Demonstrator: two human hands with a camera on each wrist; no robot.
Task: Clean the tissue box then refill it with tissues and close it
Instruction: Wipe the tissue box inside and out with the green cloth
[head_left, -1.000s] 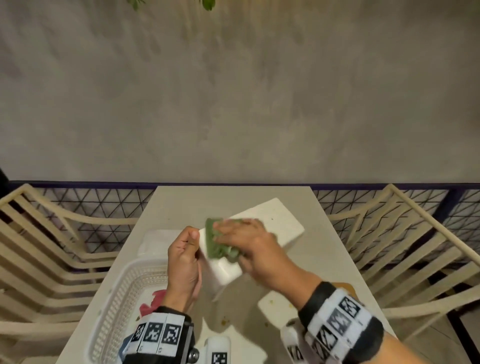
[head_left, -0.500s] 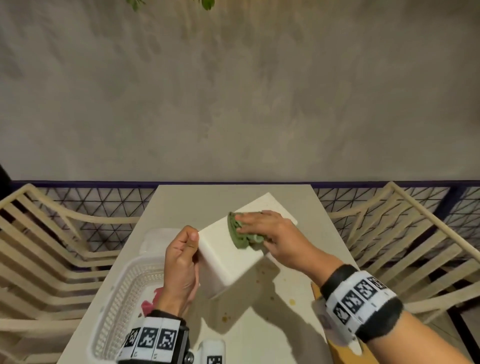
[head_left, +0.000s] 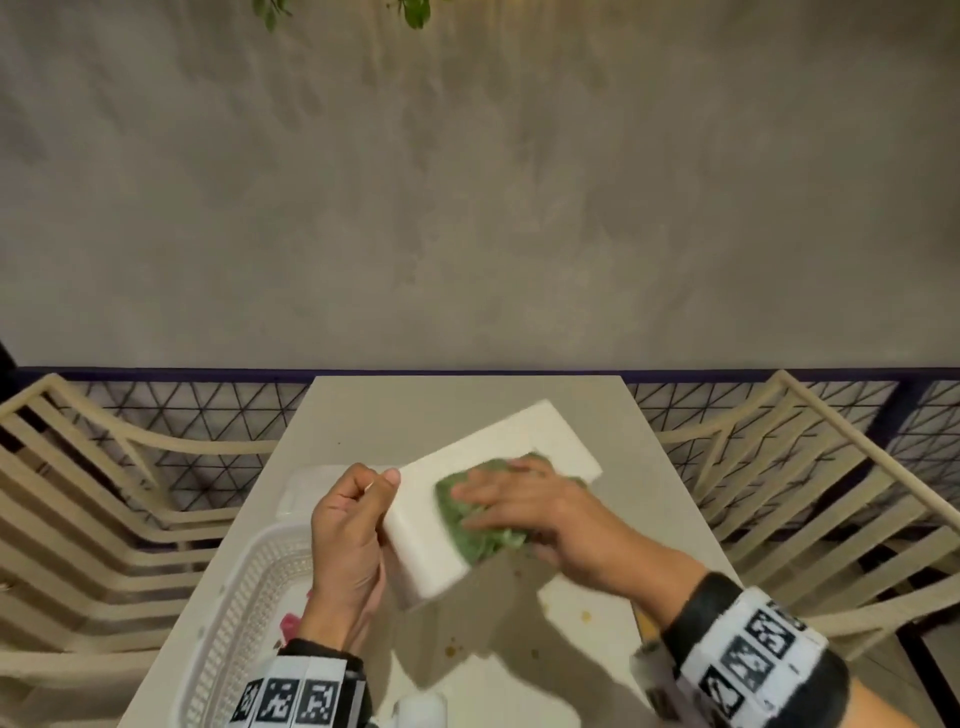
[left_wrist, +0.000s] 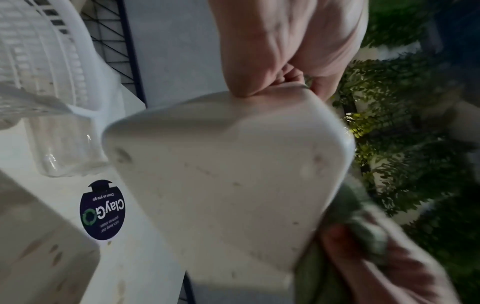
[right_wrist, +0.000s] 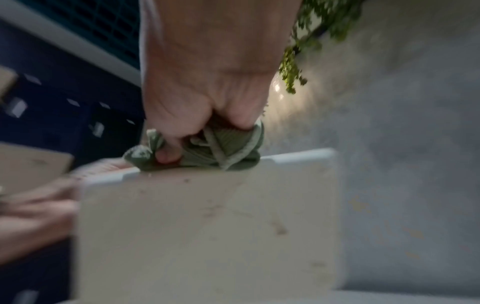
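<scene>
The counter (head_left: 467, 410) is carrying everything; at its near left corner a white basket (head_left: 228, 623) is standing, probably for the supplies. The tissue box (head_left: 431, 525) is being held tilted above the counter, near the middle, so that one broad face is turning upward for wiping; small brown specks are showing on its other faces in the wrist views, so I judge the cleaning is not finished. The left hand (head_left: 345, 545) is gripping the box at its near left corner, thumb on the top edge, to keep it steady. The right hand (head_left: 530, 512) is pressing a crumpled green cloth (head_left: 467, 525) on the upper face; its thumb and fingers are curling into the cloth.
</scene>
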